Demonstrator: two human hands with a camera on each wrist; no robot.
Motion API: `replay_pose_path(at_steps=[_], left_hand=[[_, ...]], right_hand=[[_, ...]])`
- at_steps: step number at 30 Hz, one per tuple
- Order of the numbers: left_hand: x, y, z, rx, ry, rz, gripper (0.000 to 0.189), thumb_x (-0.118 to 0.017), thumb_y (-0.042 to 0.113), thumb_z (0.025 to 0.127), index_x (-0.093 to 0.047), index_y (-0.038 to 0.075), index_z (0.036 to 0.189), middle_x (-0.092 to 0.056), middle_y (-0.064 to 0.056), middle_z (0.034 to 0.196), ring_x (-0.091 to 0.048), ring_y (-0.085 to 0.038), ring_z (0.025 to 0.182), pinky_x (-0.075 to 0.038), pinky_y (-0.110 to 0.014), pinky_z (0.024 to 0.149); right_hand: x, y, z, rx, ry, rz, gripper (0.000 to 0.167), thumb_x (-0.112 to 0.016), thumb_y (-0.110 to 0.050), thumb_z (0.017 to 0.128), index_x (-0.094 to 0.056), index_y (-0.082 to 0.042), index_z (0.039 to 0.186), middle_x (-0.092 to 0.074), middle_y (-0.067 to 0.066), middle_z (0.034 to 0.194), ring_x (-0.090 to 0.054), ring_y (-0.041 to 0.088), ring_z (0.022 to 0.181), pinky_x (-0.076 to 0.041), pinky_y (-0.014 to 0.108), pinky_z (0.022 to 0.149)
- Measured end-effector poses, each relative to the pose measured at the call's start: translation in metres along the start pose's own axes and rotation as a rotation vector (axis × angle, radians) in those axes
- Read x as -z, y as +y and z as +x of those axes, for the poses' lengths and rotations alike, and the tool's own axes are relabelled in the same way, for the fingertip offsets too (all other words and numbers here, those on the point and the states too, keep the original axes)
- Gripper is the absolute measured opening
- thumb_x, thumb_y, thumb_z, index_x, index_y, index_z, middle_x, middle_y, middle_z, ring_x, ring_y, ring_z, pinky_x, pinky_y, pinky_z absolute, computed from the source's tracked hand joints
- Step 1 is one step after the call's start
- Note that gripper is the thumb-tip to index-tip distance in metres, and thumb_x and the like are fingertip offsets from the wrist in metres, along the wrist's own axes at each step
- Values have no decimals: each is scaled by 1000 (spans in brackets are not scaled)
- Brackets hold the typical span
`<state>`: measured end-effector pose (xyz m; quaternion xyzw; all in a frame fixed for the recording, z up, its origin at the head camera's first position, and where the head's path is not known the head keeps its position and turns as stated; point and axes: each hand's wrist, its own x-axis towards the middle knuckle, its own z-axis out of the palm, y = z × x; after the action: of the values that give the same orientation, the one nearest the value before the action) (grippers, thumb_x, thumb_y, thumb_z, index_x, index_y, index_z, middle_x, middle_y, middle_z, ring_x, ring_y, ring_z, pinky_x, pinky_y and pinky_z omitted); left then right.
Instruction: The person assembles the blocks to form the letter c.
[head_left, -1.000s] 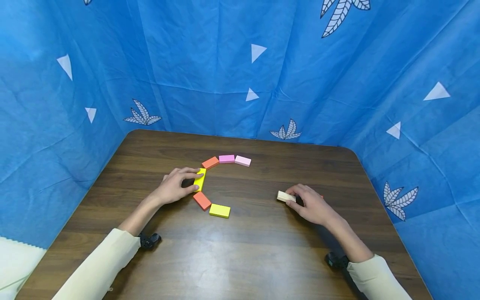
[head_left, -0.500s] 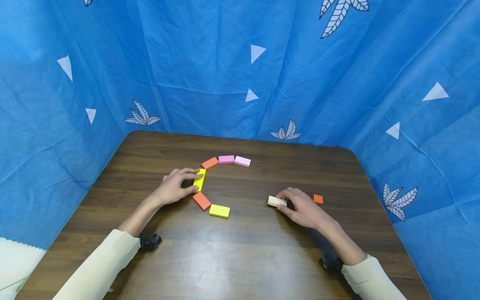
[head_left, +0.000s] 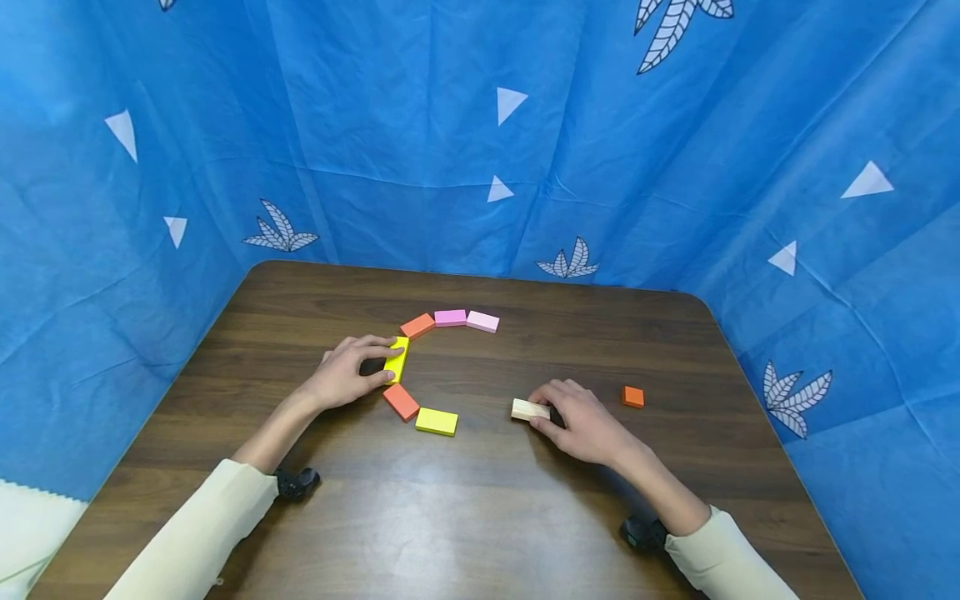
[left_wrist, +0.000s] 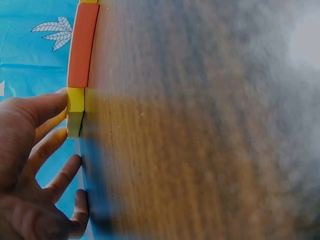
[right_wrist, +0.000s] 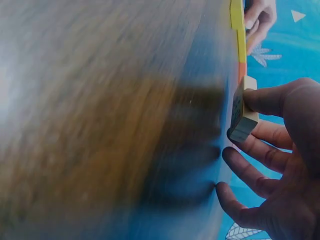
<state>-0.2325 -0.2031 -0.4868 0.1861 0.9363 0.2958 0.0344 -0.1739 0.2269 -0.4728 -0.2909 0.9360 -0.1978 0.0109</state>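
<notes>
My left hand [head_left: 347,375] pinches a yellow block [head_left: 397,360] at the left of a curved row, thumb near one end and fingers toward the other. In the left wrist view the thumb and fingertips meet the yellow block's end [left_wrist: 75,112]. Between thumb and fingers, my right hand [head_left: 587,423] holds a plain wooden block [head_left: 523,409], its near end covered by the fingers. The right wrist view has this wooden block [right_wrist: 244,117] tilted. A second yellow block [head_left: 437,421], the lower end of the row, lies to its left.
An orange-red block [head_left: 401,402] joins the two yellow ones. Above run an orange block [head_left: 417,325], a pink block [head_left: 450,318] and a pale pink block [head_left: 482,322]. An orange block [head_left: 633,397] lies alone on the wooden table [head_left: 420,533], beyond which hangs a blue curtain [head_left: 420,108].
My right hand has moved left with the wooden block, toward the row's lower yellow block, uncovering the lone orange block at the right. The left hand has stayed on its yellow block.
</notes>
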Motion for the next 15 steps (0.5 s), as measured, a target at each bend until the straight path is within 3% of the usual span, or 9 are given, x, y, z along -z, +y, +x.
replay_pose_path(at_steps=[15], left_hand=[[0, -1, -2, -2, -3, -13, 49, -77, 30, 101, -68, 20, 148, -57, -6, 162, -48, -40, 141, -30, -71, 106]], right_hand=[[-9, -23, 11, 0, -49, 18, 20, -73, -33, 103, -72, -22, 119, -72, -7, 115, -57, 13, 101, -46, 41, 88]])
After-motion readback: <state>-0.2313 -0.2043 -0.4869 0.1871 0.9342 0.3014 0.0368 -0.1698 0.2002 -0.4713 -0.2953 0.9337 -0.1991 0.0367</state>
